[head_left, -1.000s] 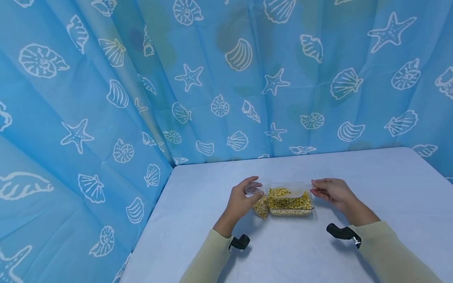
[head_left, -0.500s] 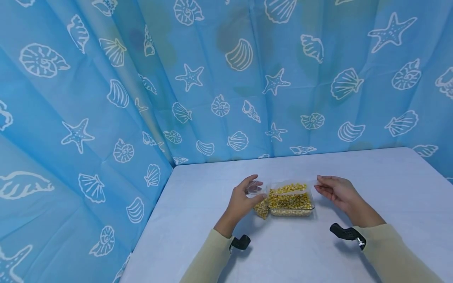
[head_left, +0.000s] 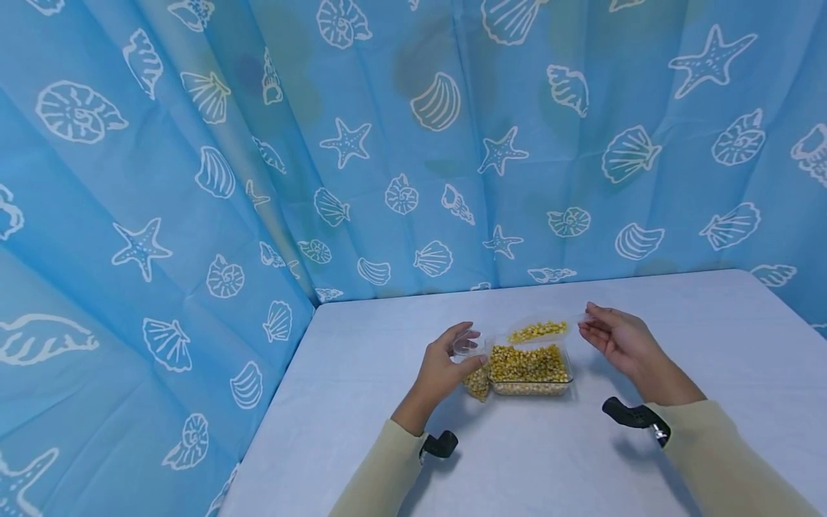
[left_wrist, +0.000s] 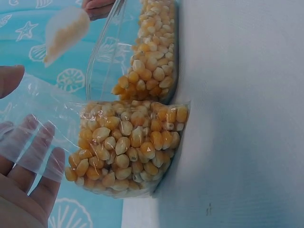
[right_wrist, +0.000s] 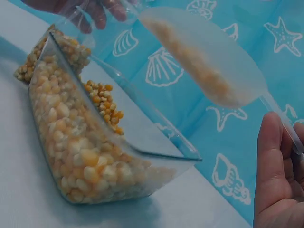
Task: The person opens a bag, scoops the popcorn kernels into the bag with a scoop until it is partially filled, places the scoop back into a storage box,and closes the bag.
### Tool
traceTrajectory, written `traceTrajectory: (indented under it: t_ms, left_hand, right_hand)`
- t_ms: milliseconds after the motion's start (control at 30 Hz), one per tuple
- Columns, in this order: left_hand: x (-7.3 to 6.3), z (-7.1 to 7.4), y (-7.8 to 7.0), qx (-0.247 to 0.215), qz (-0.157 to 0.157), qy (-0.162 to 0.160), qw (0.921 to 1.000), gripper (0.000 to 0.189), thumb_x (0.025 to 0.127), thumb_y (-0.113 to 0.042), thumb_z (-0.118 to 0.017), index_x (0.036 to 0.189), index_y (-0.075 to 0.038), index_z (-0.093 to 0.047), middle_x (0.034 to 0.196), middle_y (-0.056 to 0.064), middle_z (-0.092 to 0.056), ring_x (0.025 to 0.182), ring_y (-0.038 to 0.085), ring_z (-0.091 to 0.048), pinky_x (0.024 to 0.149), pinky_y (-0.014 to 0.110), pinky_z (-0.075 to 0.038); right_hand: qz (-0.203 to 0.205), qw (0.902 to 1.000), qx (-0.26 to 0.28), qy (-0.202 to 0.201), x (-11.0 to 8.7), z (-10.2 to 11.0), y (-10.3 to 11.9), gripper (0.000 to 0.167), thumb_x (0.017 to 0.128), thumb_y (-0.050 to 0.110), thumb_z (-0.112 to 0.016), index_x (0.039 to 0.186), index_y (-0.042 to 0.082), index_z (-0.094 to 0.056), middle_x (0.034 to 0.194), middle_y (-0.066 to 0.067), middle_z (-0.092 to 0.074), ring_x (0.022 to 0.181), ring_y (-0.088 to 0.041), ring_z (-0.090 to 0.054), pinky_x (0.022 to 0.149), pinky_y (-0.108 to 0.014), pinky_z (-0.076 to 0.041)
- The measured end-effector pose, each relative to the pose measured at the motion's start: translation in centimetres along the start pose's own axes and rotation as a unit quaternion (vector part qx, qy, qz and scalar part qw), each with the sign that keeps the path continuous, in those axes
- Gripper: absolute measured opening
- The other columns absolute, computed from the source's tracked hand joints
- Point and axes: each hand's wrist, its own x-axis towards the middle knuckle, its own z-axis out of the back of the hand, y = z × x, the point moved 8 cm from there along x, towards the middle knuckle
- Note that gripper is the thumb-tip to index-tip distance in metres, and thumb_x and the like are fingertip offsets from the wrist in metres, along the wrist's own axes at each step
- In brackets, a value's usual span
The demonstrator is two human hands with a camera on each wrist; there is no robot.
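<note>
A translucent scoop [right_wrist: 237, 78] with corn kernels along its lower side is held by its handle in my right hand [head_left: 623, 348]. It hangs above the far side of a clear rectangular container [head_left: 531, 388], which is well filled with yellow kernels. At the container's left side stands a clear plastic bag [left_wrist: 126, 147], its lower part full of kernels. My left hand [head_left: 439, 370] holds the bag's mouth spread, thumb and fingers apart around it. In the left wrist view, several fingers [left_wrist: 40, 137] show through the clear film.
All of this rests on a table with a white cloth [head_left: 517, 459]. A blue curtain [head_left: 388, 143] printed with white shells and starfish hangs behind the table and along its left. A black wrist camera mount [head_left: 439, 444] sticks out from the left sleeve; the right sleeve bears another [head_left: 629, 414].
My right hand has raised the scoop up and away from the container, now with kernels in it. The left hand and the bag have stayed nearly still.
</note>
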Motion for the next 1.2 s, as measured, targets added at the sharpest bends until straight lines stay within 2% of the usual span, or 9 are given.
traceTrajectory:
  t_ms: [233, 367, 633, 867, 1200]
  left_hand:
    - [0.0, -0.1, 0.1, 0.002, 0.005, 0.003, 1.0000, 0.061, 0.087, -0.031, -0.074, 0.142, -0.024, -0.048, 0.122, -0.018, -0.060, 0.108, 0.004, -0.058, 0.098, 0.045, -0.042]
    - [0.0, -0.1, 0.1, 0.001, 0.007, 0.003, 1.0000, 0.060, 0.088, -0.028, -0.074, 0.142, -0.024, -0.049, 0.123, -0.017, -0.060, 0.109, 0.007, -0.058, 0.098, 0.046, -0.042]
    - [0.0, -0.2, 0.0, 0.007, 0.004, 0.011, 0.9999, 0.059, 0.089, -0.027, -0.073, 0.142, -0.024, -0.049, 0.123, -0.018, -0.060, 0.109, 0.005, -0.057, 0.098, 0.047, -0.041]
    - [0.1, -0.3, 0.0, 0.007, -0.001, 0.014, 0.9999, 0.059, 0.089, -0.029, -0.073, 0.142, -0.024, -0.049, 0.124, -0.016, -0.060, 0.110, 0.004, -0.056, 0.099, 0.047, -0.041]
    - [0.1, -0.3, 0.0, 0.015, -0.002, 0.015, 0.9998, 0.060, 0.088, -0.031, -0.073, 0.142, -0.023, -0.048, 0.125, -0.016, -0.060, 0.109, 0.003, -0.057, 0.099, 0.046, -0.041]
  right_hand:
    - [0.032, 0.9993, -0.002, -0.021, -0.1, -0.6, 0.9, 0.038, 0.088, 0.028, -0.073, 0.116, 0.012, -0.054, 0.091, -0.002, -0.064, 0.085, -0.011, -0.066, 0.084, -0.027, -0.052]
    - [0.048, 0.9979, 0.008, -0.042, -0.1, -0.9, 1.2, 0.044, 0.086, 0.030, -0.075, 0.117, 0.011, -0.052, 0.094, -0.002, -0.061, 0.087, -0.011, -0.064, 0.083, -0.027, -0.052]
    - [0.075, 0.9927, 0.061, -0.072, -0.4, -1.7, 2.0, 0.041, 0.085, 0.033, -0.075, 0.116, 0.013, -0.056, 0.106, -0.005, -0.051, 0.093, -0.012, -0.059, 0.085, -0.026, -0.052]
    - [0.097, 0.9885, 0.101, -0.058, -0.3, -2.5, 2.6, 0.037, 0.082, 0.030, -0.078, 0.107, 0.009, -0.059, 0.095, -0.004, -0.055, 0.088, -0.014, -0.060, 0.086, -0.028, -0.051]
    - [0.118, 0.9870, 0.098, -0.048, -0.1, -3.5, 2.9, 0.034, 0.085, 0.026, -0.076, 0.108, 0.008, -0.059, 0.096, -0.007, -0.055, 0.086, -0.016, -0.060, 0.083, -0.028, -0.053]
